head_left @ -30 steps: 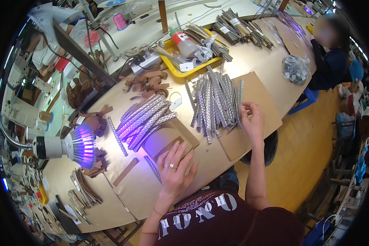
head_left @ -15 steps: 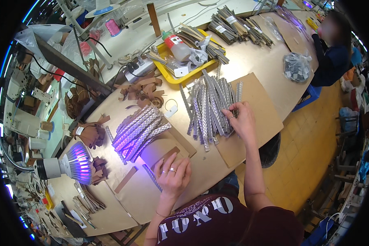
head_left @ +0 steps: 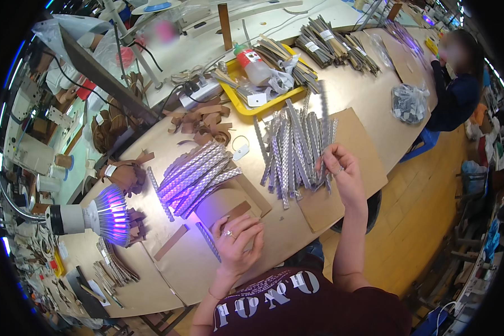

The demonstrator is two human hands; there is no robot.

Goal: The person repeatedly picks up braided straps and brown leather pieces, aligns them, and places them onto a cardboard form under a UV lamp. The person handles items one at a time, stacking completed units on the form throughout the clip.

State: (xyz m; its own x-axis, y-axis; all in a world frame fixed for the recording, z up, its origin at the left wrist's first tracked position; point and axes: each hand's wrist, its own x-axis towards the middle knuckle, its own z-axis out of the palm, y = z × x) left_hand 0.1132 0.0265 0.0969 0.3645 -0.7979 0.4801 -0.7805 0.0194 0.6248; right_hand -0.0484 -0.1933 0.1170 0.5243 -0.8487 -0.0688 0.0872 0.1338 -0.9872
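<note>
My right hand pinches one end of a grey braided strip, which is blurred and points away from me. Below it lies a loose pile of silver-grey braided strips, partly on a cardboard sheet. Over the near side of the table, my left hand has its fingers loosely bent and apart, with nothing visible in them. Beside its fingertips are a brown flat strip and a single braided strip. A neat stack of silver braided strips lies farther left, under purple light.
A lit lamp on a bendable arm stands at the left. Brown strap bundles lie behind it. A yellow tray holds a bottle and strips. At the far right sits another person, near a bagged bundle.
My right hand has risen slightly off the pile and now lifts a braided strip upright. My left hand stays nearly in place, its fingers a little straighter. The view has shifted slightly.
</note>
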